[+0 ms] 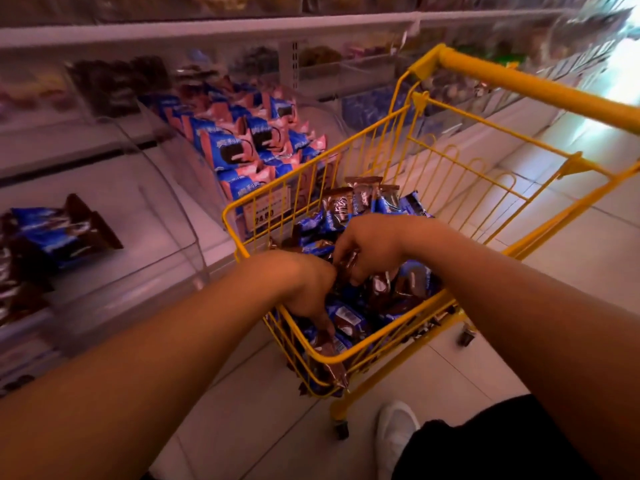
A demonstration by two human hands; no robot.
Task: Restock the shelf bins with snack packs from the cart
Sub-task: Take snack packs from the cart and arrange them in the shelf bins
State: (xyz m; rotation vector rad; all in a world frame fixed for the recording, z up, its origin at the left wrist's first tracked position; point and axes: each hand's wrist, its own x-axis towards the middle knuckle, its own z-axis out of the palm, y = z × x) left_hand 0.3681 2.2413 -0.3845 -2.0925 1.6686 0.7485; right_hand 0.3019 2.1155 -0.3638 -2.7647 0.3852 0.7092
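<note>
A small yellow wire cart [363, 344] stands on the floor, its basket piled with several blue-and-brown snack packs [349, 318]. Both my hands are down inside the basket. My left hand [308, 289] reaches into the pile with fingers curled among the packs near the front rim. My right hand [372, 247] sits just behind it, fingers curled round a brown pack [348, 266]. A clear shelf bin [162, 237] at the left holds a few of the same blue-and-brown packs [59, 233]. The fingertips of both hands are partly hidden by packs.
Another clear bin holds blue-and-pink snack packs [242, 140] behind the cart, with a price label [266, 209] at its front. More bins line the upper shelf. The cart's yellow handle [540, 84] is at the upper right. My white shoe [394, 434] stands on the tiled floor.
</note>
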